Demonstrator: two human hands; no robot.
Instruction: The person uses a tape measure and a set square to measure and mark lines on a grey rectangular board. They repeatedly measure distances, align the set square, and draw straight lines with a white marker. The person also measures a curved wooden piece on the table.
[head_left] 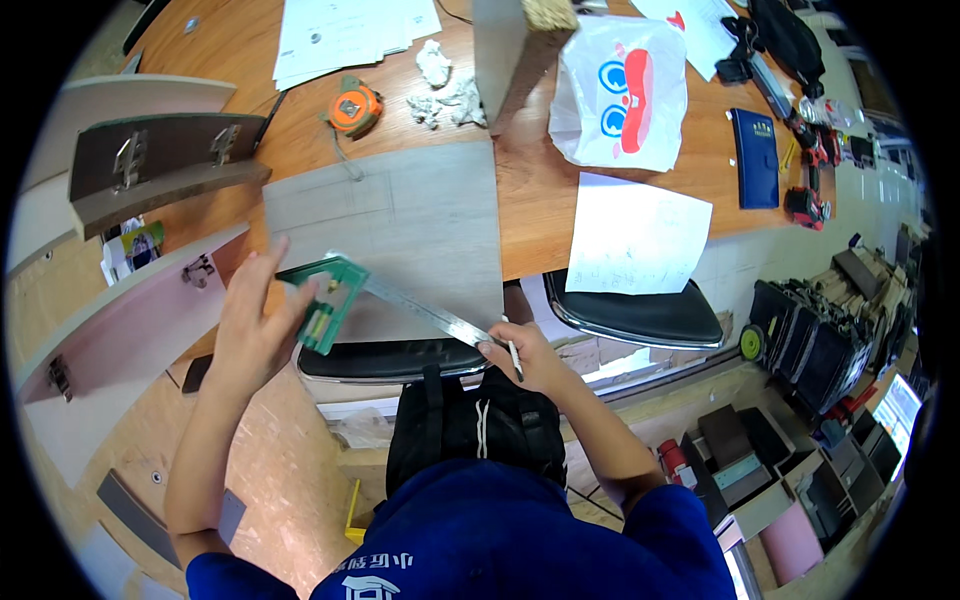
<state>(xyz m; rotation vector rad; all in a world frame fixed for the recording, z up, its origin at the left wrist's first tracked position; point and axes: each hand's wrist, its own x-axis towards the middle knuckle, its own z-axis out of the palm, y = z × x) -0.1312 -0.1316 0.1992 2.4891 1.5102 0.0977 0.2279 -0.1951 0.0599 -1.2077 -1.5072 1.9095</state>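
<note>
A combination square with a green head (338, 300) and a steel blade (425, 312) is held slantwise over the near part of a grey board (440, 215). My left hand (245, 335) grips the green head with the thumb on it, the index finger pointing away. At the blade's far end, my right hand (532, 362) pinches the steel between its fingers and also carries a slim white pen (514, 358). Thin drawn lines show on the board's left half. An orange tape measure (355, 107) rests just beyond the board.
Panels with hinges (150, 165) stand at the left. Crumpled paper (450, 95), an upright board (515, 60), a white plastic bag (620, 95), a written sheet (640, 235) and a blue notebook (756, 160) are on the table. Black chairs (640, 318) are tucked at its near edge.
</note>
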